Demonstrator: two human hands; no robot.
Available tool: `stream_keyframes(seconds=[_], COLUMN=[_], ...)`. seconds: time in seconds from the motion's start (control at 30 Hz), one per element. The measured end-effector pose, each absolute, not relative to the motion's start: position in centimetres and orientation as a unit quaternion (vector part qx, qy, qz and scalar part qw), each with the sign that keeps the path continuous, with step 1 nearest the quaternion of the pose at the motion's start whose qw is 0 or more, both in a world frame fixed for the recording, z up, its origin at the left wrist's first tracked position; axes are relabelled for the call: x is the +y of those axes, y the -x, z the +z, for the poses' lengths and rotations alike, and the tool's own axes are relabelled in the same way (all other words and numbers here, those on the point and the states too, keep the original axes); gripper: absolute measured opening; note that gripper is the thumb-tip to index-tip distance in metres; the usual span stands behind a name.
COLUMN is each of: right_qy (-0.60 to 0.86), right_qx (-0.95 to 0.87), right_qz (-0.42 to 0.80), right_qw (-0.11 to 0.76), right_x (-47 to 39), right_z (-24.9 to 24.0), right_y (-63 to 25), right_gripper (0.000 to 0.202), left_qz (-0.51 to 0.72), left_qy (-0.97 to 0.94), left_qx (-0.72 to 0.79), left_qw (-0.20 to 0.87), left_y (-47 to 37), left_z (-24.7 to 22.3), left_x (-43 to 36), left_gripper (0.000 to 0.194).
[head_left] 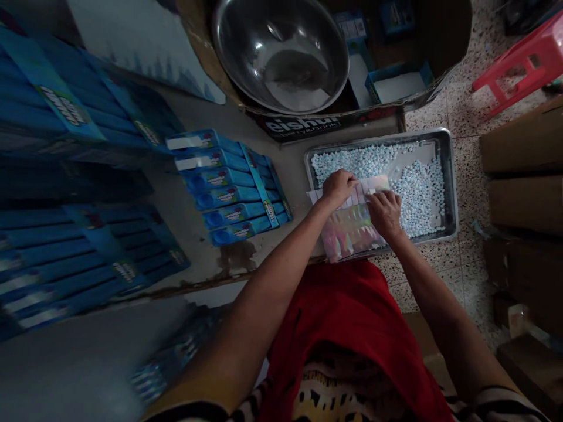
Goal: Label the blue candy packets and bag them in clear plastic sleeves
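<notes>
A shiny, pastel-coloured sheet (349, 231) with rows of pale strips lies across the near left part of a metal tray (453, 187). Round white and pale blue pellets (420, 202) fill much of the tray around it. Above the sheet's upper part, my left hand (338, 187) has its fingers bunched and closed; what they pinch, if anything, is hidden. My right hand (386, 214) is closed too, thumb and fingertips pinched at a small white edge on the sheet's right side.
Blue boxes in a banded bundle (237, 184) stand left of the tray, with larger stacks (65, 258) farther left. Behind the tray, a steel bowl (281, 55) rests on an open carton (303, 126). A red stool (519, 70) and brown cartons (523, 202) are on the right.
</notes>
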State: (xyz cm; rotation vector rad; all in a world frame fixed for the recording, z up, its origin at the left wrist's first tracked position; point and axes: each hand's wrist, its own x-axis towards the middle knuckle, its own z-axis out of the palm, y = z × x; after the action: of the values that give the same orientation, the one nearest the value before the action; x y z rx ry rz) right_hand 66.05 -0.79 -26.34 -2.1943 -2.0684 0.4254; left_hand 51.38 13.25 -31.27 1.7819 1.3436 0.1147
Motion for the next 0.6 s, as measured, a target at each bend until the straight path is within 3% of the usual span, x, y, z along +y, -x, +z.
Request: stream_keyframes(seconds=[0.13, 0.27, 0.33, 0.43, 0.53, 0.6], right_qy=[0.764, 0.822, 0.824, 0.782, 0.747, 0.738], right_qx=[-0.629, -0.495, -0.404, -0.303, -0.256, -0.24], right_qz=[0.122, 0.209, 0.297, 0.403, 0.456, 0.473], right_qw=[0.077, 0.188, 0.264, 0.366, 0.41, 0.417], right_x=[-1.7, -2.7, -2.9, -2.6, -1.9, -1.3], right_z=[-24.0, -20.1, -17.8, -14.8, -13.4, -13.2], right_y=[-65.2, -64.4, -64.0, -63.5, -63.0, -62.8], right_gripper=[0.026, 0.013, 0.015, 0.023, 0.026, 0.028], left_qz=[0.056, 0.16, 0.239, 0.3, 0.291, 0.297], left_qy=[-0.741, -0.722, -0.636, -0.416, -0.243, -0.206], left_qx=[0.521, 0.526, 0.552, 0.539, 0.465, 0.432], left_qw=[0.42, 0.421, 0.482, 0.668, 0.8, 0.826], left_y=[-51.9, -51.2, -50.5, -49.1, -47.8, -47.2], left_z=[-31.1, -30.4, -29.6, -27.5, -25.2, -23.9], left_x=[13.0, 11.8, 10.5, 8.0, 5.9, 5.2], left_gripper=[0.016, 0.018, 0.021, 0.049, 0.077, 0.081])
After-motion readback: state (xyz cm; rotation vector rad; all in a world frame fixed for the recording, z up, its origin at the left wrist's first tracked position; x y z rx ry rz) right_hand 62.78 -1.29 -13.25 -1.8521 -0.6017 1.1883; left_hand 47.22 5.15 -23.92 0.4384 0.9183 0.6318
